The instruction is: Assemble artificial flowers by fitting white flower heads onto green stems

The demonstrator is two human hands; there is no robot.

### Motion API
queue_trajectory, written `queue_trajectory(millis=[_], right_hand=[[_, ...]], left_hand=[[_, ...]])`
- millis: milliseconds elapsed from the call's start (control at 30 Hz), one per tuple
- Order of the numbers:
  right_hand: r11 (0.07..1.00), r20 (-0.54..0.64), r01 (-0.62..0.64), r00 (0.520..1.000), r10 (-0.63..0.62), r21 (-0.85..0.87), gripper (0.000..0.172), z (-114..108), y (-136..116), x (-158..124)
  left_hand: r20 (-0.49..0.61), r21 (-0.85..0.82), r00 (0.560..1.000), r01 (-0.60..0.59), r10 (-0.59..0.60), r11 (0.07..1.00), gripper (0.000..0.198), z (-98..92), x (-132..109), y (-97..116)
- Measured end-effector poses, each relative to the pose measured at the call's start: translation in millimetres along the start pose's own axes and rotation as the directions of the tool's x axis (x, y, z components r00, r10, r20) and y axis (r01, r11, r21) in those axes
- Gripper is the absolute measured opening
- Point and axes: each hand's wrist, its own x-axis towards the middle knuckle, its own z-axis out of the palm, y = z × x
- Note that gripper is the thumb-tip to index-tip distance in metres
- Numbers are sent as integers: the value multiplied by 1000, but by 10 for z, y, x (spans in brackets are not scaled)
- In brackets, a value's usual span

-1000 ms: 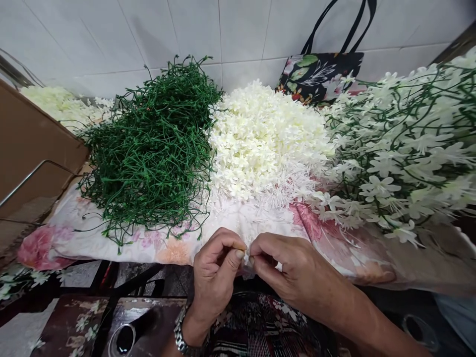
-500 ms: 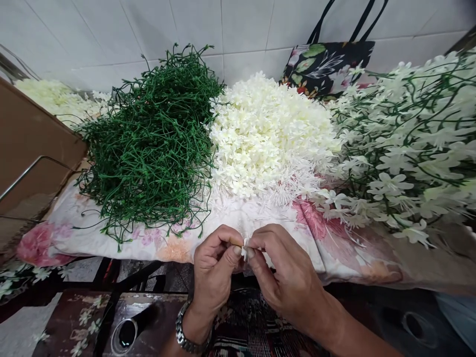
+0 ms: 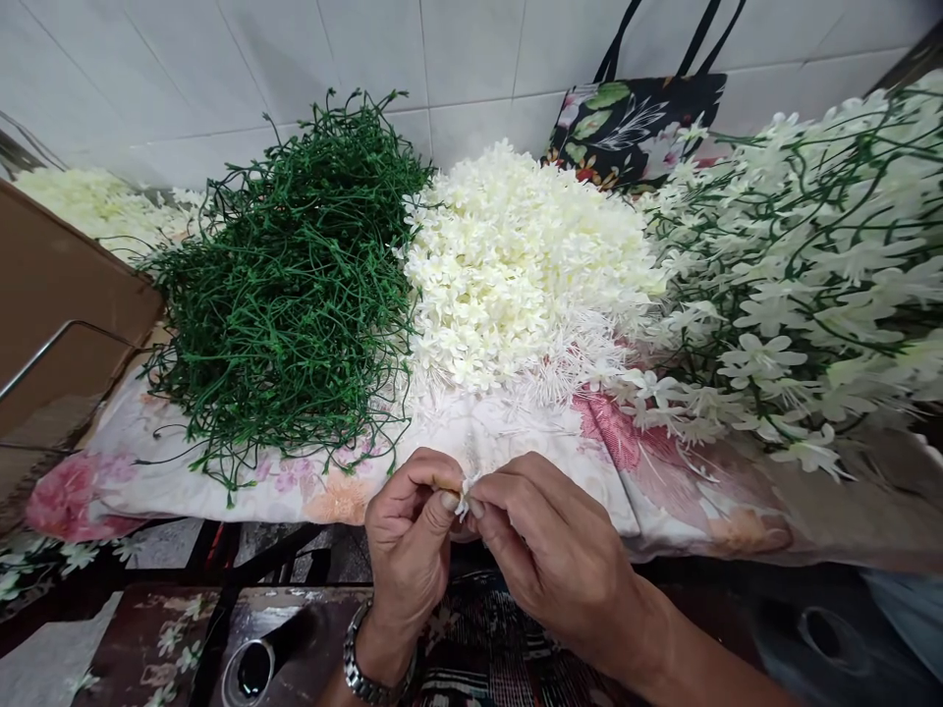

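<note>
Both of my hands meet just above the near edge of the flowered cloth. My left hand point(image 3: 413, 530), with a metal watch at the wrist, pinches a small white artificial flower piece point(image 3: 466, 494) between thumb and forefinger. My right hand point(image 3: 552, 530) grips the same piece from the other side, fingertips almost touching the left ones. Most of the piece is hidden by the fingers. Beyond the hands lie a heap of loose white flower heads point(image 3: 516, 265) and, to its left, a tangled pile of green plastic stems point(image 3: 287, 295).
Finished white flower sprays point(image 3: 825, 285) crowd the right side. A cardboard box point(image 3: 66, 285) stands at the left. A black floral bag point(image 3: 640, 128) leans on the tiled wall point(image 3: 471, 49). The flowered cloth point(image 3: 257, 496) covers the work surface. More pale flowers point(image 3: 95, 201) lie behind the box.
The view has shifted slightly, and both hands appear a little further left and lower. Both still pinch the small white piece, which shows thin white strands now.
</note>
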Motion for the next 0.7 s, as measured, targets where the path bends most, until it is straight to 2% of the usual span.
queue_trajectory(millis=[400,700], right_hand=[[1000,-21,10,1000,-10,-5,13,2,19,-35],[977,26,-85,996,82,194,11,-23,40,-35]], left_hand=[[73,61,991,-119,115,991,1,-63,-4,-70],[213,248,927,-357,309,900,10,-143,-7,-72]])
